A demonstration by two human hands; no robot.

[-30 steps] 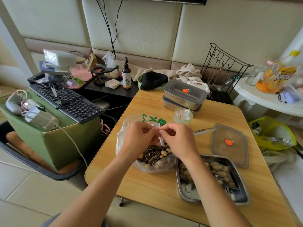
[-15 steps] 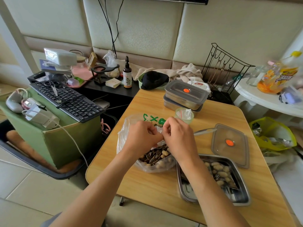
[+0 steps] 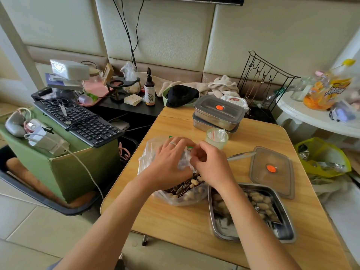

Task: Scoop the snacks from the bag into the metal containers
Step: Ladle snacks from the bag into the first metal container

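Both hands, left hand [image 3: 169,160] and right hand [image 3: 211,165], pinch the clear snack bag [image 3: 176,195] mouth; open metal container [image 3: 251,211] touching bag's right, loose lid [image 3: 271,171] behind it.

We see a lived-in home room — padded wall panels [image 3: 159,32], crumpled towels [image 3: 220,86], a keyboard [image 3: 78,119] on a box, tiled floor [image 3: 29,230].

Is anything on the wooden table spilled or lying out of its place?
No spill shows. Only the grey lid lies off its open metal container, beside it on the wooden table.
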